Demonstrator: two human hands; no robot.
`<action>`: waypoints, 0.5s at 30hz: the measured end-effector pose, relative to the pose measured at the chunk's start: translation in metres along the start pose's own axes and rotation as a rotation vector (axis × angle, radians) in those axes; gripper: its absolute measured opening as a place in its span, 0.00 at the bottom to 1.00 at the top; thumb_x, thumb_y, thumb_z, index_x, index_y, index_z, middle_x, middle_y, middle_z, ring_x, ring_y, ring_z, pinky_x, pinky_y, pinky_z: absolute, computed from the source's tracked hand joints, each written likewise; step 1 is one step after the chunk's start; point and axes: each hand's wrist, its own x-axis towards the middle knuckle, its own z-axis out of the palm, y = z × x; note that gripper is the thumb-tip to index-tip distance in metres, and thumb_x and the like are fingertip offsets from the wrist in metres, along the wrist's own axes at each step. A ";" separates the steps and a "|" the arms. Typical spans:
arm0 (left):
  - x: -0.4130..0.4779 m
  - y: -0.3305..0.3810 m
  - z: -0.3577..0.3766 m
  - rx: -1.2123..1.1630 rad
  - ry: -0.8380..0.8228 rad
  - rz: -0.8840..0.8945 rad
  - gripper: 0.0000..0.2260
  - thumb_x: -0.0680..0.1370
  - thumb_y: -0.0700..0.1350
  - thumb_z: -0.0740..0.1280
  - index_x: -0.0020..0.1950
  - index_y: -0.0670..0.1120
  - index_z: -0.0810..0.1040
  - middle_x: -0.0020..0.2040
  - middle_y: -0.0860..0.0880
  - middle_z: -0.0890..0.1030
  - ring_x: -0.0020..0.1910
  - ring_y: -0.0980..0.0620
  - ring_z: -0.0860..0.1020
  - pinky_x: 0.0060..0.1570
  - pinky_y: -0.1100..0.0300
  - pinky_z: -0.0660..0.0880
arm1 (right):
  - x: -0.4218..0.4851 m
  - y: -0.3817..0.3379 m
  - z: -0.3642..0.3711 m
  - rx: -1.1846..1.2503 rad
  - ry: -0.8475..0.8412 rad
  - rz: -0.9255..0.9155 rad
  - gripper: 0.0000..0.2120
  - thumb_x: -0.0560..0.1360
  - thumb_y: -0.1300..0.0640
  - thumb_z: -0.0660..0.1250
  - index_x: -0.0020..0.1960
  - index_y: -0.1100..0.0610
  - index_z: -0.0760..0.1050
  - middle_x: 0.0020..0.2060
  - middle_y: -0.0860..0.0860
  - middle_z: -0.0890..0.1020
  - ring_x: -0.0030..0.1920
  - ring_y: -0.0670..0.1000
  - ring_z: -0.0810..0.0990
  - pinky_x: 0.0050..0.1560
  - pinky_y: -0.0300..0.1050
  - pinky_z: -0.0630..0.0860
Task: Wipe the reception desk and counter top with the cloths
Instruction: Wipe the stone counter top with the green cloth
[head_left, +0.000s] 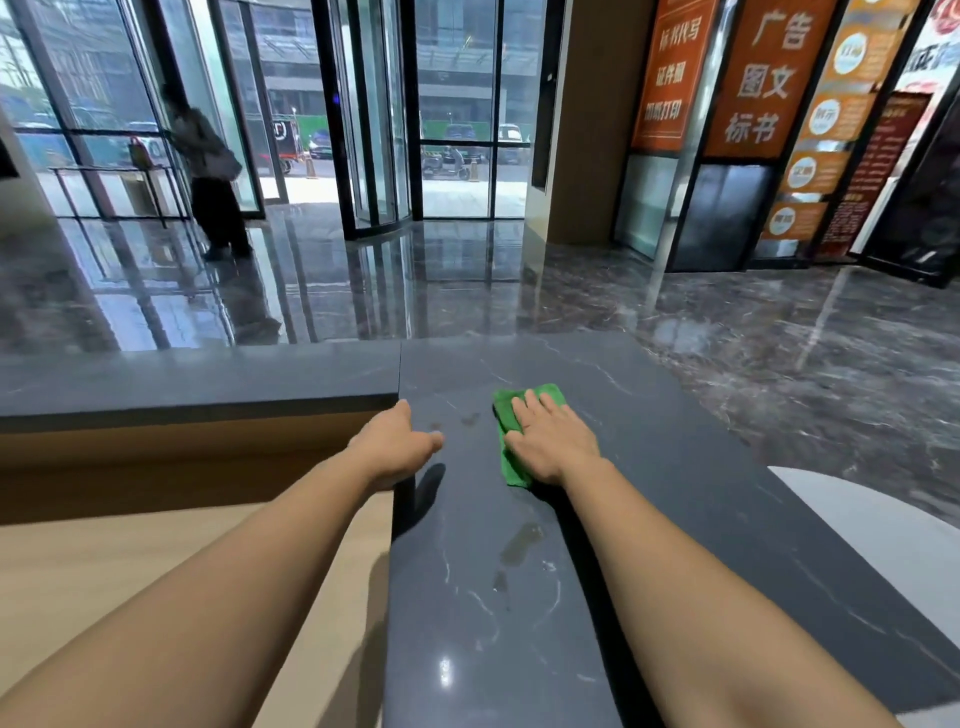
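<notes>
Pressing the folded green cloth (505, 415) onto the glossy, white-veined stone bench (675, 467), your right hand (553, 441) lies flat-fingered; your left hand (397, 441) rests relaxed at its edge

Two forearms (234, 597) are shown bare along their whole visible length, from the lower edge of the view to the wrists. The left hand (395, 447) and right hand (553, 441) are likewise bare.

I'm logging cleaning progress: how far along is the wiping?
Done: hard to judge; damp streaks on the dark counter top suggest passes there. In hand: the right hand presses a green cloth flat on it; the left hand rests at its edge. Left: the wooden desk shows no wiping marks.
</notes>
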 end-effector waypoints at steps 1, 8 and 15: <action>0.008 0.000 0.000 -0.068 0.019 -0.027 0.29 0.73 0.56 0.66 0.70 0.43 0.68 0.66 0.44 0.75 0.62 0.43 0.74 0.63 0.51 0.71 | 0.005 0.006 -0.001 0.003 -0.004 -0.017 0.29 0.81 0.50 0.49 0.80 0.54 0.47 0.80 0.51 0.46 0.79 0.50 0.45 0.77 0.49 0.45; 0.050 -0.016 -0.003 -0.740 -0.071 -0.320 0.19 0.81 0.56 0.56 0.50 0.42 0.76 0.46 0.41 0.81 0.46 0.44 0.79 0.51 0.52 0.75 | 0.037 0.076 -0.005 -0.018 0.040 0.293 0.31 0.80 0.47 0.48 0.80 0.55 0.48 0.79 0.54 0.48 0.79 0.53 0.46 0.77 0.53 0.49; 0.063 -0.033 -0.005 -0.923 -0.093 -0.371 0.22 0.82 0.59 0.52 0.55 0.42 0.73 0.59 0.43 0.79 0.52 0.49 0.77 0.48 0.57 0.73 | 0.077 0.030 -0.005 -0.006 0.063 0.436 0.30 0.81 0.47 0.47 0.80 0.56 0.48 0.79 0.54 0.47 0.79 0.55 0.45 0.77 0.54 0.46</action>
